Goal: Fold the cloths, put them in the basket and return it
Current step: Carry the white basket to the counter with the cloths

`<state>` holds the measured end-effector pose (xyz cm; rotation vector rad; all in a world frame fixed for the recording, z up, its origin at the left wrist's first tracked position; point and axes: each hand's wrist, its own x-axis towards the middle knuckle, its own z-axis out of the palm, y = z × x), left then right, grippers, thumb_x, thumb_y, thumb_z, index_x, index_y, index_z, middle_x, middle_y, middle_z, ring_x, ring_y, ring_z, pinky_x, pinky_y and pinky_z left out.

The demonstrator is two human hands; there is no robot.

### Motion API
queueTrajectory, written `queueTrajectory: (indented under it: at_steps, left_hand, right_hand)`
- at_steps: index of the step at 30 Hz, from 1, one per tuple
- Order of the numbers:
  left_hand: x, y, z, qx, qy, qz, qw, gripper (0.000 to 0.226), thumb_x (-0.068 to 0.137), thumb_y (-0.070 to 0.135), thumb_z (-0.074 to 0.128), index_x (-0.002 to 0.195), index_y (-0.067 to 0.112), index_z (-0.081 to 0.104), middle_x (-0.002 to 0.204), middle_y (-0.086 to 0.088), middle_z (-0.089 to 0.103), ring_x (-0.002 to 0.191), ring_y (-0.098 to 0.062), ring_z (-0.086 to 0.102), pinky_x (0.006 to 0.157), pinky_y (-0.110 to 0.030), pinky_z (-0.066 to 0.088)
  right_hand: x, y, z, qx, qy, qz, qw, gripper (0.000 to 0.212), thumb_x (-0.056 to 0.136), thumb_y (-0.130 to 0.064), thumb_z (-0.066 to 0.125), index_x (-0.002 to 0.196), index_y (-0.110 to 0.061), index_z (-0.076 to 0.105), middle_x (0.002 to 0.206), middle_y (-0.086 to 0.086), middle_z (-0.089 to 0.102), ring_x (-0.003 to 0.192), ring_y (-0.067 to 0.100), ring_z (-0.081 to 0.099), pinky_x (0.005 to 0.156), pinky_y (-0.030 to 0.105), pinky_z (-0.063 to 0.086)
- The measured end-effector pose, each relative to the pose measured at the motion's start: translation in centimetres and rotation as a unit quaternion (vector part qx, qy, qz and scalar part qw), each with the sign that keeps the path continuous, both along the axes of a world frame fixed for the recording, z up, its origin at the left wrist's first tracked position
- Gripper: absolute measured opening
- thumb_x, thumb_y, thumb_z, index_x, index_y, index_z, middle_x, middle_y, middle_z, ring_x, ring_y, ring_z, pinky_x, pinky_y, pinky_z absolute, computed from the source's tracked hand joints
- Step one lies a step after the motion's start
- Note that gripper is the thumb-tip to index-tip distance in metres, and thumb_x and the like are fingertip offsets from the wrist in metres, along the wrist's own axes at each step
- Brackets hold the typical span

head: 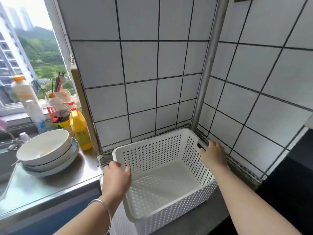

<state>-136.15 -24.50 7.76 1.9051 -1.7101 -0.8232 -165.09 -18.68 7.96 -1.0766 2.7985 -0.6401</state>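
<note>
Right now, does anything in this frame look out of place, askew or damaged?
Nothing looks damaged or spilled. The white basket is empty, no cloths in view, and sits skewed to the tiled corner, its near end overhanging the counter edge. The left hand and right hand grip its opposite rims. The stacked bowls sit level.

Basket [162,212] hemmed by tiled walls [140,99], pipe [205,85]; bowls [45,150] stand left.

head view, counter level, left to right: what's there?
stacked bowls → yellow bottle → left hand → white basket → right hand, with both hands gripping the basket's opposite rims.
</note>
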Motion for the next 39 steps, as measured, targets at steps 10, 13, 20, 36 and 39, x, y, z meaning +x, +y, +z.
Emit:
queueTrajectory:
  at_steps: [10,13,20,36,39]
  left_hand:
    - [0.1,-1.2,-2.6,0.097,0.027,0.061,0.993,0.029,0.096,0.022,0.036,0.104,-0.003,0.048,0.114,-0.027,0.056,0.091,-0.034,0.05,0.071,-0.032,0.035]
    - [-0.4,-1.4,-2.9,0.093,0.018,0.066,0.993,0.035,0.098,0.021,0.032,0.113,-0.006,0.048,0.119,-0.027,0.054,0.109,-0.038,0.051,0.075,-0.031,0.032]
    - [-0.8,-1.6,-3.5,0.098,0.043,0.113,0.988,0.04,0.097,0.025,0.032,0.12,-0.004,0.047,0.114,-0.027,0.058,0.105,-0.04,0.055,0.079,-0.035,0.04]
    - [16.1,-1.9,6.1,-0.007,-0.058,0.102,0.993,0.044,0.097,0.022,0.03,0.093,-0.006,0.063,0.066,-0.017,0.057,0.072,-0.03,0.055,0.069,-0.031,0.037]
    - [20.9,-0.2,9.5,-0.049,-0.02,0.13,0.99,0.038,0.098,0.026,0.032,0.09,0.0,0.058,0.063,-0.011,0.053,0.059,-0.026,0.051,0.059,-0.032,0.037]
  right_hand:
    - [-2.2,-1.9,-1.6,-0.004,-0.027,-0.019,0.999,0.037,0.093,-0.021,0.047,0.124,-0.001,0.053,0.125,0.022,0.052,0.112,0.037,0.052,0.088,0.04,0.046]
    - [-3.1,-2.8,-1.3,0.03,-0.069,-0.024,0.997,0.04,0.095,-0.028,0.046,0.118,0.004,0.056,0.12,0.023,0.057,0.109,0.037,0.056,0.081,0.036,0.046]
    - [-3.9,-3.7,-0.4,0.089,-0.112,0.004,0.99,0.032,0.093,-0.02,0.051,0.114,0.002,0.061,0.115,0.022,0.062,0.103,0.034,0.06,0.077,0.032,0.049]
    - [9.4,-3.0,8.5,-0.021,-0.419,0.111,0.901,0.039,0.094,-0.032,0.05,0.061,-0.013,0.041,0.042,-0.002,0.03,0.039,0.012,0.022,0.037,0.019,0.019]
    - [14.2,-3.2,11.0,-0.046,-0.394,0.153,0.905,0.037,0.094,-0.034,0.049,0.064,-0.013,0.042,0.049,-0.001,0.03,0.042,0.013,0.023,0.041,0.022,0.019]
